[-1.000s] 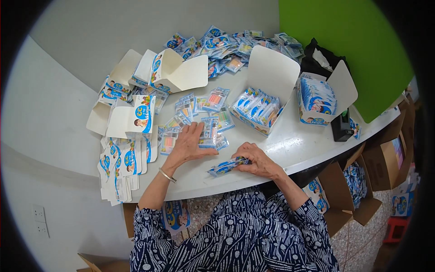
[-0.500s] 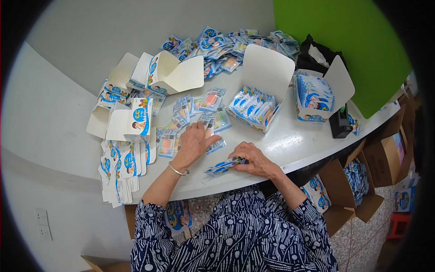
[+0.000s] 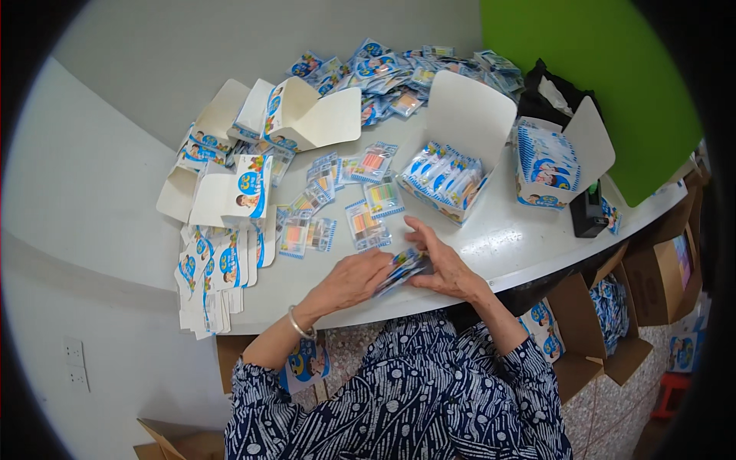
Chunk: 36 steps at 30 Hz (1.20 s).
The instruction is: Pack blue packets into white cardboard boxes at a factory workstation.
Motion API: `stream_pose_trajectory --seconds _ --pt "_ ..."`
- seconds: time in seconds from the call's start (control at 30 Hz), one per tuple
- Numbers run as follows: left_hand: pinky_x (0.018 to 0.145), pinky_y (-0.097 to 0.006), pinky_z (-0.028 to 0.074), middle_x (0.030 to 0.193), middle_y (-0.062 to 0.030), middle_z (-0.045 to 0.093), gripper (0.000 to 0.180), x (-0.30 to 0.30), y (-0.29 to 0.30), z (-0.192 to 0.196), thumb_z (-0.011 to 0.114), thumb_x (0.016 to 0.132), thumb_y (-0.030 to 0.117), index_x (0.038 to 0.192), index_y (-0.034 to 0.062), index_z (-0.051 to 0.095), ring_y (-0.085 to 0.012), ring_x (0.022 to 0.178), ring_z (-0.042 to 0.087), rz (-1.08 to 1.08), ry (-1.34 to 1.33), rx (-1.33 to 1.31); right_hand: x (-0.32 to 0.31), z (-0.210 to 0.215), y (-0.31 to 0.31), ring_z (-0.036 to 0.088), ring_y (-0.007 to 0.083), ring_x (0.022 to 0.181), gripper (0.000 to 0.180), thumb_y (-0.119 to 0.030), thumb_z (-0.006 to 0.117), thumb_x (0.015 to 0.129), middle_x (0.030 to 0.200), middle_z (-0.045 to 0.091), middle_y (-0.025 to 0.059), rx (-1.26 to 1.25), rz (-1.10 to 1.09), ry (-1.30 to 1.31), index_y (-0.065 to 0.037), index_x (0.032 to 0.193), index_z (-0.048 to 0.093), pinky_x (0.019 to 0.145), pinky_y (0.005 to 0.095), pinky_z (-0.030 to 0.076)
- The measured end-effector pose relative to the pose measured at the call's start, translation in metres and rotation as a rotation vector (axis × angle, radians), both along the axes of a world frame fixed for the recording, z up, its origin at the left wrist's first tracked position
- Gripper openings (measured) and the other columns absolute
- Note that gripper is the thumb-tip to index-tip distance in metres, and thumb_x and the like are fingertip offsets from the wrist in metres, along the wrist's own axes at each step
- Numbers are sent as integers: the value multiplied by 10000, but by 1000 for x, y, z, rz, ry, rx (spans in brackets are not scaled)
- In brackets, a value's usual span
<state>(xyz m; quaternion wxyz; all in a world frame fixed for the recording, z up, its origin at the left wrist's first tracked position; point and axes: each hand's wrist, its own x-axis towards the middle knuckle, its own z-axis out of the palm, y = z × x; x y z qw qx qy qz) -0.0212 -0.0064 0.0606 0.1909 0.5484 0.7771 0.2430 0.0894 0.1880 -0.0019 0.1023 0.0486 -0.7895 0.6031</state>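
My left hand (image 3: 354,280) is closed on the left side of a small stack of clear and blue printed packets (image 3: 399,271), just above the table's near edge. My right hand (image 3: 451,270) curves round the stack's other end, thumb below and index finger raised away from it. How firmly it grips is partly hidden. Ahead of the hands lie loose flat packets (image 3: 366,224) with coloured strips inside. To their right stands an open white and blue display box (image 3: 443,208), with a row of packets upright in it.
A second filled box (image 3: 543,201) stands right, beside a black tape dispenser (image 3: 589,211). Empty open boxes (image 3: 310,126) and flat cartons (image 3: 222,268) crowd the left. A heap of packets (image 3: 379,67) lies at the back. Brown cartons (image 3: 571,337) stand below the table's right edge.
My left hand has come back from the loose packets to the stack and closed on it. My right hand's fingers have spread, and the stack has tilted more upright.
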Motion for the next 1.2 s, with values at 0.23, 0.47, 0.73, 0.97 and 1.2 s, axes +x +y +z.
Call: stream_pose_trajectory --seconds 0.23,0.47,0.73,0.97,1.2 --pt "868 -386 466 1076 -195 618 355 -43 -29 4 576 939 268 1121 -37 558 -341 983 602 452 -231 110 -5 -2 5 533 251 1030 432 -198 763 718 1041 598 61 213 100 24 -97 1102 594 939 357 385" --pt "805 -425 501 994 -209 652 483 -108 -92 -44 702 828 258 1130 -87 552 -359 904 633 572 665 33 -4 5 4 514 228 1003 358 -231 754 734 985 596 44 187 121 -23 -124 1046 617 936 344 367" --pt "746 -315 506 1047 -144 617 452 -138 -75 -26 753 767 257 1087 -6 574 -213 875 599 648 -53 201 -3 1 4 504 247 1003 370 -258 754 732 978 586 48 191 96 -41 -134 1050 610 931 359 364" --pt "733 -293 505 1129 -136 592 493 -149 -52 -26 788 727 260 1087 2 570 -186 911 594 498 308 -30 -5 1 1 501 256 1010 386 -273 757 733 1003 580 64 209 103 -28 -137 1060 603 933 367 371" --pt "639 -275 460 814 -105 637 408 -125 -65 -25 780 731 220 1003 -21 597 -148 743 594 639 10 -165 -4 -2 7 505 275 1000 402 -286 748 735 993 577 76 225 107 -11 -135 1073 593 913 368 386"
